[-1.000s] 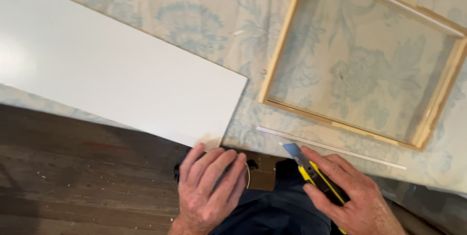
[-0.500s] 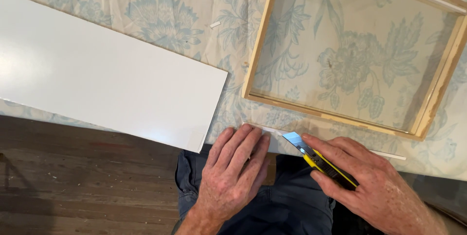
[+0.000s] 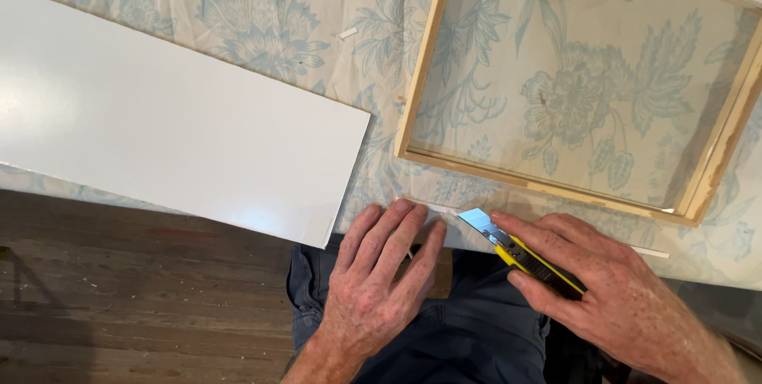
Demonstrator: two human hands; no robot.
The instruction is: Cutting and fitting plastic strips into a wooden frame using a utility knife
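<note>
My right hand (image 3: 615, 293) grips a yellow and black utility knife (image 3: 520, 254), its blade pointing up-left toward a thin white strip (image 3: 432, 208) that lies along the table's near edge. My left hand (image 3: 379, 273) lies flat with its fingers spread, fingertips pressing on the left end of that strip. The strip's far end (image 3: 652, 252) shows to the right of my right hand. The blade tip sits just right of my left fingertips.
A large white board (image 3: 167, 122) lies on the left of the floral tablecloth (image 3: 262, 27), overhanging the near edge. A wooden frame (image 3: 425, 74) lies at upper right. A small white scrap (image 3: 348, 33) rests between them. Dark wooden floor (image 3: 119, 304) is below.
My left hand moved up from my lap onto the table edge and now presses the strip. The knife hand rose toward the strip. The view shifted so the table appears lower.
</note>
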